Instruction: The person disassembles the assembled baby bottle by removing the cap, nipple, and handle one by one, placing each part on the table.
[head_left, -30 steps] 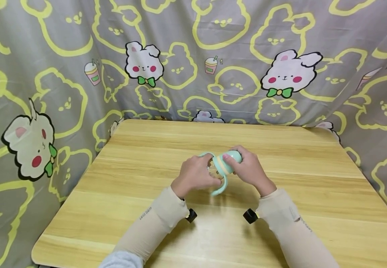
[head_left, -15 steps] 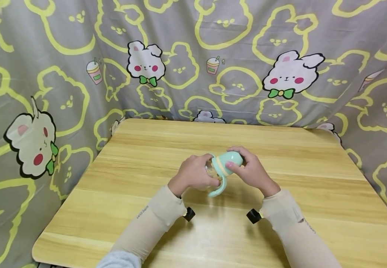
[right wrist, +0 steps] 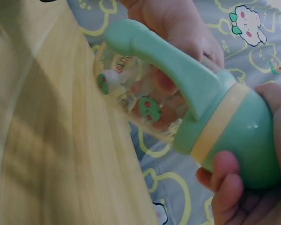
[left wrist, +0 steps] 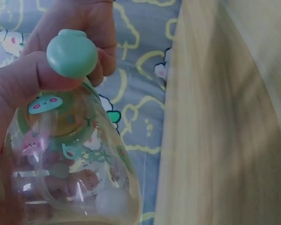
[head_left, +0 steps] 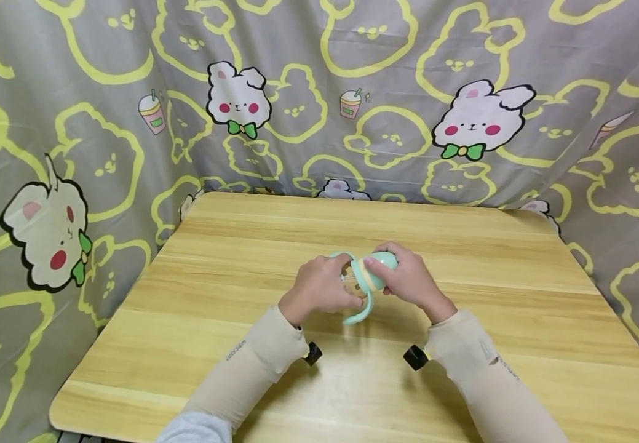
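A baby bottle [head_left: 365, 274] with a clear printed body, mint-green handles and a rounded mint cap is held tilted above the table, its cap toward the right. My left hand [head_left: 321, 286] grips the clear body [left wrist: 79, 164], where a straw with a white weight shows inside. My right hand [head_left: 408, 277] curls round the cap [right wrist: 248, 136], thumb on the near side and fingers wrapped beneath it. A cream band [right wrist: 220, 122] runs between cap and handle collar. One curved handle [right wrist: 164, 61] arches out past the body in the right wrist view.
The wood-grain table [head_left: 230, 246] spreads beneath both hands. A grey curtain [head_left: 297, 74] with yellow outlines and rabbit faces surrounds its back and sides. Small black wrist cameras [head_left: 416, 357] stick out under both beige sleeves.
My right hand shifts slightly right, then back left, changing its hold on the cap, and the bottle rolls a little. My left hand keeps gripping the body.
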A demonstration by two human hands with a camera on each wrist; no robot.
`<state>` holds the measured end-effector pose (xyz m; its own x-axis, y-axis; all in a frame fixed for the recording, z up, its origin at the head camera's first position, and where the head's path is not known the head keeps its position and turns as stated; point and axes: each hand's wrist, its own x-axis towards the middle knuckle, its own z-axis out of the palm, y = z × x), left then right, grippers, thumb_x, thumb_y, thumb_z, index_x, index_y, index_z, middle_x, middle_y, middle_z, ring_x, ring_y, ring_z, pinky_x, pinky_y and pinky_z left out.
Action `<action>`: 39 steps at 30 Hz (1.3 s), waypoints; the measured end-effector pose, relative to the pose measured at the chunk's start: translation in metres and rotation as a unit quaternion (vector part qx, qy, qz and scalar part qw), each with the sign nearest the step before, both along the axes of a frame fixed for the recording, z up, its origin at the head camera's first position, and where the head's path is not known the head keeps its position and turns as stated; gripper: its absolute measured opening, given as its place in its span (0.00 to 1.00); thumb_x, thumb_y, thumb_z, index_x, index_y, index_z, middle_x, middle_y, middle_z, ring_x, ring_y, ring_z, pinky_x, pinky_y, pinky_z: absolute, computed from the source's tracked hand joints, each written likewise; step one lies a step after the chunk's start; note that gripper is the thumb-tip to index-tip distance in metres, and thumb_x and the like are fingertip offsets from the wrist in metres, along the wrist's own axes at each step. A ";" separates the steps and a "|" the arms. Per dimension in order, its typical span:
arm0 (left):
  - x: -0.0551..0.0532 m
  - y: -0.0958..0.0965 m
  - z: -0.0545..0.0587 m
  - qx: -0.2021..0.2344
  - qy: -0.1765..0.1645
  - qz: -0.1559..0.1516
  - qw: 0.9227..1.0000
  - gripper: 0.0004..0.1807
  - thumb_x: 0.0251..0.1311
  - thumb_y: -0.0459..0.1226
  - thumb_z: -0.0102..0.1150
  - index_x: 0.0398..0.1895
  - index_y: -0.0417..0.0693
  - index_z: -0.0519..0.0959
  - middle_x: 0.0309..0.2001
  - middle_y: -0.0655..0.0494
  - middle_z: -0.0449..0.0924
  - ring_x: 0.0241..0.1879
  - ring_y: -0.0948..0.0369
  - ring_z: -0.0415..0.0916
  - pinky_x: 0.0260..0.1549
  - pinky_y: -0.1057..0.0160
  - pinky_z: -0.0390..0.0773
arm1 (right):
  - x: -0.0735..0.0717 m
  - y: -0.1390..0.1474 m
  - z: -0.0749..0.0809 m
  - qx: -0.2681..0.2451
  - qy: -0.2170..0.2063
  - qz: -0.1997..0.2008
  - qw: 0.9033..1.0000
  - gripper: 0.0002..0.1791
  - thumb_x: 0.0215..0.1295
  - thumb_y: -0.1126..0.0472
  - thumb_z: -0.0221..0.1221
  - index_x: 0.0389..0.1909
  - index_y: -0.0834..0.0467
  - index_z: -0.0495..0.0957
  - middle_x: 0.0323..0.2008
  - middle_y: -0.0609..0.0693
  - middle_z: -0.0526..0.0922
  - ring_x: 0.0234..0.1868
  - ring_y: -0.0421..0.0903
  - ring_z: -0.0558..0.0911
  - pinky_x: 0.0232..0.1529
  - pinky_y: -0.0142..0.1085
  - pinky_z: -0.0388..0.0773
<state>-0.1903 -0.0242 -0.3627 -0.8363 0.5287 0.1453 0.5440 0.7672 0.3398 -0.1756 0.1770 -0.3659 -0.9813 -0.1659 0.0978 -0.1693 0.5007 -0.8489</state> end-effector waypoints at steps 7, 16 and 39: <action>-0.002 -0.001 0.002 0.004 -0.035 -0.006 0.999 0.33 0.37 0.58 0.65 0.47 0.52 0.76 0.33 0.62 0.78 0.25 0.65 0.73 0.21 0.65 0.71 | 0.002 0.001 -0.002 -0.017 0.040 -0.005 0.999 0.17 0.63 0.48 0.62 0.48 0.54 0.78 0.26 0.56 0.78 0.18 0.51 0.77 0.18 0.40 0.76; 0.000 -0.003 0.003 0.020 -0.086 -0.014 0.996 0.37 0.36 0.58 0.65 0.53 0.51 0.74 0.32 0.61 0.77 0.25 0.64 0.73 0.22 0.65 0.72 | 0.004 0.004 -0.002 -0.033 0.049 0.012 0.998 0.17 0.61 0.53 0.64 0.50 0.53 0.79 0.35 0.57 0.80 0.23 0.51 0.77 0.20 0.41 0.77; -0.014 -0.029 -0.011 0.147 -0.200 -0.039 0.968 0.27 0.42 0.52 0.67 0.41 0.44 0.78 0.27 0.57 0.79 0.25 0.59 0.76 0.24 0.60 0.78 | -0.001 0.040 0.003 -0.134 0.132 0.058 0.980 0.24 0.59 0.73 0.62 0.57 0.63 0.69 0.47 0.59 0.71 0.36 0.48 0.77 0.31 0.35 0.80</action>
<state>-0.2043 -0.0536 -0.3738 -0.8160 0.5774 -0.0278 0.3763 0.5670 0.7328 -0.1763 0.2169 -0.3631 -0.8920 -0.2086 0.4010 -0.4432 0.2296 -0.8665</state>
